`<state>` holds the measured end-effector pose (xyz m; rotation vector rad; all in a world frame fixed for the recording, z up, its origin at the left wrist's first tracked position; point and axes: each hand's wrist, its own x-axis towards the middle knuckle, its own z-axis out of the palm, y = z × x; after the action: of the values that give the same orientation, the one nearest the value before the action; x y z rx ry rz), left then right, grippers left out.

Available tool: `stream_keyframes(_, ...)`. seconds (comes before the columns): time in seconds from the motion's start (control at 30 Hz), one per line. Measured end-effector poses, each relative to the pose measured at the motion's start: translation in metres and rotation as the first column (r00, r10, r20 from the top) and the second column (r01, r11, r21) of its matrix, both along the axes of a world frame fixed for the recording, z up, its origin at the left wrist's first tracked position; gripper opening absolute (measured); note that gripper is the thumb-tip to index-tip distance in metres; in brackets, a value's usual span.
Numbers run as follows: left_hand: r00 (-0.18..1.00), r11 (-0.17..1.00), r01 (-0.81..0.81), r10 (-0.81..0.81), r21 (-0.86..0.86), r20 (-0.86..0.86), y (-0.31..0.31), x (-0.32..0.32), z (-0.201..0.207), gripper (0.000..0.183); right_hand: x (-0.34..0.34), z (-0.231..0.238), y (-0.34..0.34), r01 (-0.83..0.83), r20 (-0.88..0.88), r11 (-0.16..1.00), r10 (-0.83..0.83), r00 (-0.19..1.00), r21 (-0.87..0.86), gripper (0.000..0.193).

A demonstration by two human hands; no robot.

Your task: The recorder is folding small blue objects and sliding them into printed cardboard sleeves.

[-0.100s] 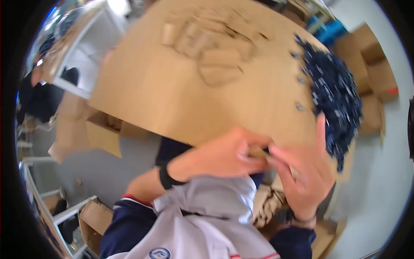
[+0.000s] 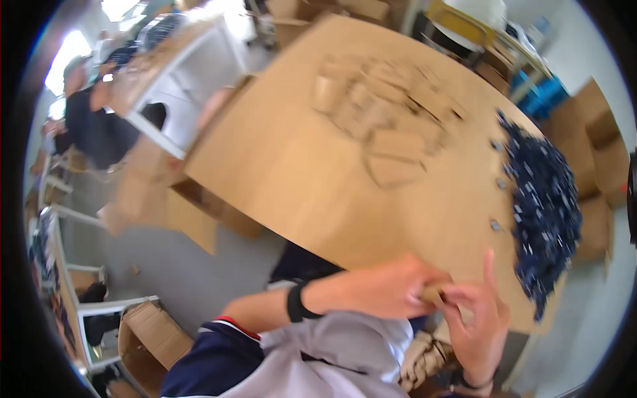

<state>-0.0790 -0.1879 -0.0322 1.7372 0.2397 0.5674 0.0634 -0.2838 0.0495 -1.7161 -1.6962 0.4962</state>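
Close in front of my body, at the near edge of the table [image 2: 318,199], my two hands meet. My left hand [image 2: 398,286], with a black band at its wrist, pinches a small folded brown cardboard piece [image 2: 432,294]. The thumb and fingers of my right hand [image 2: 479,318] grip the other end of that piece, while its index finger points up. Fingers hide most of the piece, and motion blurs it. To the right of my hands lies a long heap of small dark blue parts with shiny metal bits [image 2: 544,205].
Several small brown cardboard boxes [image 2: 397,146] lie at the table's far middle. Open cartons stand past the right edge [image 2: 590,132], beside a blue container [image 2: 541,96], and at the lower left [image 2: 156,331]. A person [image 2: 99,126] is at another table, far left.
The whole view has shifted, so the table and heaps appear lower and farther right. My hands stay together on the cardboard piece; a dark spot between the fingers no longer shows.
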Motion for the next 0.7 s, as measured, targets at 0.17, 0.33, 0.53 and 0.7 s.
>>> stream_keyframes(0.17, 0.974, 0.979, 0.149, -0.170, -0.140, -0.151, -0.006, -0.006, 0.009, 0.025, 0.025, 0.004, 0.005, -0.433, 0.258, 0.881, 0.380, 0.888, 0.191, 0.014)
stream_keyframes(0.33, 0.964, 0.801, 0.195, -0.050, -0.566, 0.260, -0.015, -0.004, 0.020, 0.047, 0.039, -0.037, -0.028, -0.004, -0.072, 0.902, 0.039, 0.997, 0.432, 0.039)
stream_keyframes(0.53, 0.843, 0.602, 0.399, 0.055, -0.691, 0.535, -0.018, 0.010, 0.048, 0.053, 0.000, -0.046, -0.012, -0.054, 0.040, 0.800, 0.038, 0.998, 0.597, 0.025)
stream_keyframes(0.7, 0.928, 0.888, -0.114, 0.256, -0.446, 0.272, -0.036, -0.001, 0.075, 0.048, -0.011, -0.027, -0.015, 0.185, -0.207, 0.734, -0.062, 0.976, 0.653, 0.019)
